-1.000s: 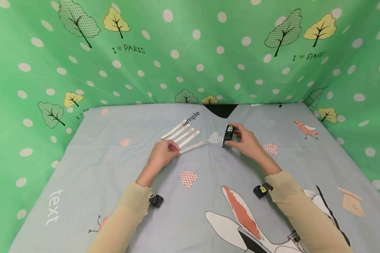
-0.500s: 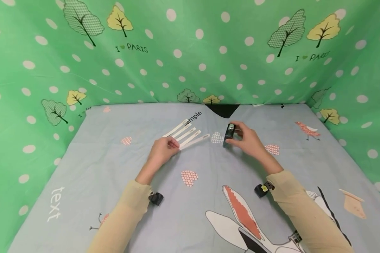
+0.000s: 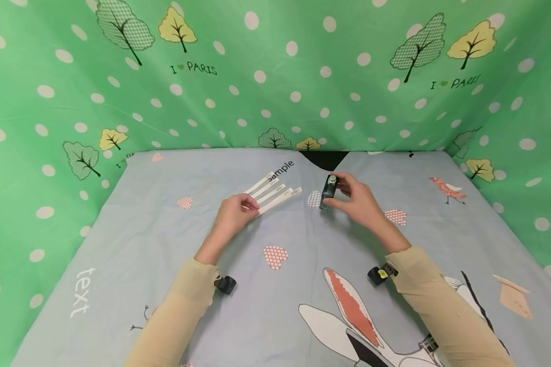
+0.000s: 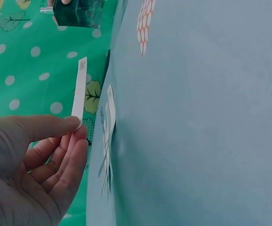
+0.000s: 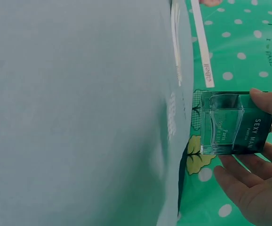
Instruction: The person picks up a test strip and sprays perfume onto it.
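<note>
My left hand (image 3: 231, 211) pinches one end of a white perfume test strip (image 4: 79, 89) between thumb and forefinger. The strip's printed end points right, above the cloth. Beyond that hand, several similar paper strips (image 3: 271, 187) lie fanned on the table, partly hidden behind the fingers in the head view. My right hand (image 3: 358, 201) grips a dark green glass perfume bottle (image 5: 232, 125) by its sides, thumb on one face, fingers on the other. Its metal spray top (image 3: 332, 179) is uncovered. The bottle is held off the cloth, a short gap right of the strip's tip.
A grey-blue printed cloth (image 3: 298, 234) covers the table, with hearts, a bird and a rabbit figure. Green dotted fabric (image 3: 275, 86) hangs behind and at both sides. Black cameras (image 3: 226, 285) are strapped at each wrist.
My left hand has lifted the test strip and swung its tip up and away over the others. My right hand has brought the bottle slightly up and left, nearer the strip.
</note>
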Action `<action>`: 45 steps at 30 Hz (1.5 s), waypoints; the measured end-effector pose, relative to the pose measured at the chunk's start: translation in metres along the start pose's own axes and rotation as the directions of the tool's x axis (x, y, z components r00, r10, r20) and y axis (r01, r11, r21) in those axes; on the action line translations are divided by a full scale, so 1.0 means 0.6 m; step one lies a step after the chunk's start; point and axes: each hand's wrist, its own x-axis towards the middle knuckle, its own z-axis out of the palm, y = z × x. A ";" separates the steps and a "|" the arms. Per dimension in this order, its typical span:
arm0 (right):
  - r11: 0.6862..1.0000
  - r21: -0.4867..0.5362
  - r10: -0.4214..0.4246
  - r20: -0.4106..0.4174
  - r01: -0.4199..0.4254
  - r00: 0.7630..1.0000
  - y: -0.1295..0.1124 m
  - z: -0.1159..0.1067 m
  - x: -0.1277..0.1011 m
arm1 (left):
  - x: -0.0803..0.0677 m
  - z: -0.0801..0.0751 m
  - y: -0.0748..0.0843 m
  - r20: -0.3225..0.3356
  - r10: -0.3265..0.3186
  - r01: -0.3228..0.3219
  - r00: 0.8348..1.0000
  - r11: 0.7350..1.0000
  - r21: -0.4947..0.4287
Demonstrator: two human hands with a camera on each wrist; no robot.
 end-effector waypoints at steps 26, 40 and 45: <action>0.987 0.086 -0.112 -0.207 0.132 0.972 -0.026 0.003 -0.010 | 0.004 -0.015 0.012 -0.009 0.000 -0.001 1.000 0.999 -0.052; 0.961 0.176 -0.161 -0.266 0.213 0.950 -0.040 0.000 -0.016 | 0.004 -0.023 0.022 -0.036 -0.018 0.017 0.999 1.000 -0.025; 0.960 0.175 -0.168 -0.273 0.221 0.947 -0.039 0.001 -0.017 | 0.006 -0.026 0.029 -0.047 -0.015 0.013 0.999 0.999 -0.034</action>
